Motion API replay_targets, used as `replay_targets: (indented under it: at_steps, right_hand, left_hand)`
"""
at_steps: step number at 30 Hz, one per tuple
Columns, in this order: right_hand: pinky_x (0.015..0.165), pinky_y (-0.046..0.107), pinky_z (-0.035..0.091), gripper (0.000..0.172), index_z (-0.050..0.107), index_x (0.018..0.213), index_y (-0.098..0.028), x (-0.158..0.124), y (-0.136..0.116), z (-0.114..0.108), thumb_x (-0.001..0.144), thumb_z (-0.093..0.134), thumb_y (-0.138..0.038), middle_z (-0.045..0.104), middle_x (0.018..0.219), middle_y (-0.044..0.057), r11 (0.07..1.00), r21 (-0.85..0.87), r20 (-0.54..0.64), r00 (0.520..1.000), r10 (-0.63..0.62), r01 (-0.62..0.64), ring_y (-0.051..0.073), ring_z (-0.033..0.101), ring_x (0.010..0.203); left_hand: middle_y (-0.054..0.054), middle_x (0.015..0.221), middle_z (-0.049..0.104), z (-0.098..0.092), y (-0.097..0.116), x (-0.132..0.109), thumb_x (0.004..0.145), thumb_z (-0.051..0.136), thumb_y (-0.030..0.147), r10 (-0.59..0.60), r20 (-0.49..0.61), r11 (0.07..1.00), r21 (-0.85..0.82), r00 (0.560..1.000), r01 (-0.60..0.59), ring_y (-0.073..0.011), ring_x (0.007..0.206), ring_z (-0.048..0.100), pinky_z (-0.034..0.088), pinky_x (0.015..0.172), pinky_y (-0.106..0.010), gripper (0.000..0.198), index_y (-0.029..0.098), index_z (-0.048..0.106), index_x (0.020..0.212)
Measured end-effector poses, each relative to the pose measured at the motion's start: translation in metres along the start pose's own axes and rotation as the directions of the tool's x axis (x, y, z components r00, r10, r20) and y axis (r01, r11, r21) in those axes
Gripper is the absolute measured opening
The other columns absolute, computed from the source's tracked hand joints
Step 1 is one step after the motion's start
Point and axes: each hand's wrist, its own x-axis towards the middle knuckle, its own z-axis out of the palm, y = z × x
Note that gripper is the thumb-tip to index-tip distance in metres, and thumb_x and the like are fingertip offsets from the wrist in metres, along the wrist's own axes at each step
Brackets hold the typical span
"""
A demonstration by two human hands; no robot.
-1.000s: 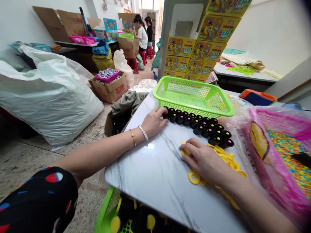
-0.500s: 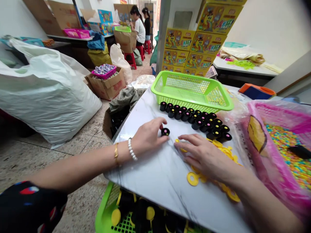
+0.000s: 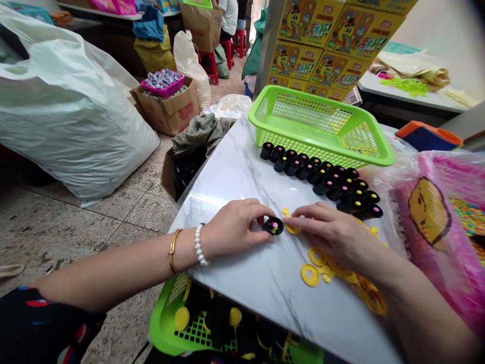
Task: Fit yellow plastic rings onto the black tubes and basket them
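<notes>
My left hand [image 3: 237, 227] pinches a small black cylindrical cap [image 3: 274, 226] with a pink and yellow centre, holding it above the white marble-patterned tabletop [image 3: 235, 177]. My right hand [image 3: 333, 237] reaches in from the other side, its fingertips over a yellow plastic ring [image 3: 290, 227] just beside the cap. Whether those fingers grip the ring is hidden. Beyond my hands runs a double row of similar black caps [image 3: 322, 179]. More flat yellow rings [image 3: 309, 275] lie loose under my right wrist.
A lime green plastic basket [image 3: 303, 114] stands at the table's far edge. A pink basket of colourful small pieces [image 3: 464, 212] sits at right. A green crate [image 3: 166, 316] holding black and yellow parts lies below the near edge. A large white sack [image 3: 68, 106] fills the floor at left.
My left hand has carried the single black cap from the end of the row toward the table's middle, next to my right fingers. The view has tilted slightly.
</notes>
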Motion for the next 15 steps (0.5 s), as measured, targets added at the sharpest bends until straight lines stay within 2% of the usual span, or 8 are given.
replay_targets:
  at_steps: [2,4,6,8,10,13,15]
  right_hand:
    - [0.069,0.031,0.053,0.027,0.063,0.119,-0.021,0.003,-0.004,0.006,0.095,0.052,-0.021,0.066,0.1,0.007,0.998,-0.018,-0.038,0.997,0.061,-0.062,0.018,0.063,0.08]
    - [0.065,0.033,0.053,0.027,0.064,0.114,-0.016,0.006,-0.01,0.01,0.093,0.057,-0.032,0.065,0.09,0.007,0.992,-0.054,-0.079,0.991,0.11,-0.114,0.018,0.061,0.072]
    - [0.072,0.037,0.053,0.031,0.065,0.11,-0.015,0.009,-0.014,0.011,0.09,0.062,-0.037,0.064,0.094,0.01,0.989,-0.108,-0.129,0.988,0.087,-0.101,0.022,0.061,0.08]
    - [0.085,0.042,0.052,0.029,0.066,0.112,-0.016,0.011,-0.013,0.011,0.089,0.063,-0.034,0.064,0.106,0.013,0.989,-0.139,-0.172,0.985,0.032,-0.056,0.026,0.059,0.097]
    - [0.095,0.044,0.048,0.027,0.066,0.115,-0.019,0.012,-0.009,0.011,0.09,0.062,-0.03,0.064,0.113,0.012,0.993,-0.12,-0.168,0.986,-0.021,0.0,0.028,0.055,0.11]
    - [0.1,0.046,0.045,0.025,0.066,0.11,-0.02,0.012,0.0,0.014,0.089,0.064,-0.032,0.067,0.111,0.011,0.997,-0.069,-0.168,0.985,-0.05,0.039,0.029,0.052,0.118]
    - [0.099,0.046,0.047,0.026,0.065,0.105,-0.017,0.011,0.001,0.015,0.086,0.067,-0.035,0.068,0.106,0.012,0.999,-0.039,-0.212,0.977,-0.006,-0.002,0.03,0.055,0.114]
  left_hand:
    - [-0.002,0.084,0.065,0.001,0.001,-0.003,0.076,0.075,0.02,0.012,-0.003,1.0,0.009,1.0,-0.012,-0.0126,0.072,0.058,0.047,0.067,-0.024,0.031,0.016,0.068,0.106]
    - [-0.002,0.087,0.064,0.002,0.002,-0.005,0.077,0.073,0.018,0.025,-0.01,1.0,0.005,1.0,-0.025,-0.0119,0.071,0.057,0.047,0.066,-0.024,0.03,0.017,0.068,0.107]
    - [-0.003,0.089,0.064,0.003,0.003,-0.007,0.078,0.071,0.017,0.044,-0.016,0.999,-0.008,0.999,-0.045,-0.0111,0.07,0.056,0.047,0.065,-0.023,0.029,0.017,0.067,0.107]
    - [-0.003,0.091,0.063,0.004,0.003,-0.008,0.079,0.07,0.016,0.062,-0.02,0.998,-0.022,0.998,-0.062,-0.0108,0.07,0.056,0.047,0.065,-0.023,0.028,0.018,0.067,0.107]
    - [-0.003,0.091,0.063,0.004,0.004,-0.008,0.08,0.069,0.017,0.069,-0.015,0.997,-0.032,0.998,-0.069,-0.011,0.071,0.057,0.048,0.066,-0.023,0.028,0.018,0.067,0.108]
    - [-0.004,0.09,0.063,0.004,0.003,-0.008,0.079,0.072,0.02,0.058,0.004,0.998,-0.03,0.998,-0.058,-0.0129,0.076,0.058,0.049,0.068,-0.024,0.03,0.018,0.068,0.108]
    - [-0.004,0.089,0.064,0.005,0.003,-0.007,0.077,0.075,0.022,0.048,0.025,0.999,-0.02,0.999,-0.047,-0.0146,0.079,0.059,0.049,0.07,-0.025,0.03,0.017,0.069,0.106]
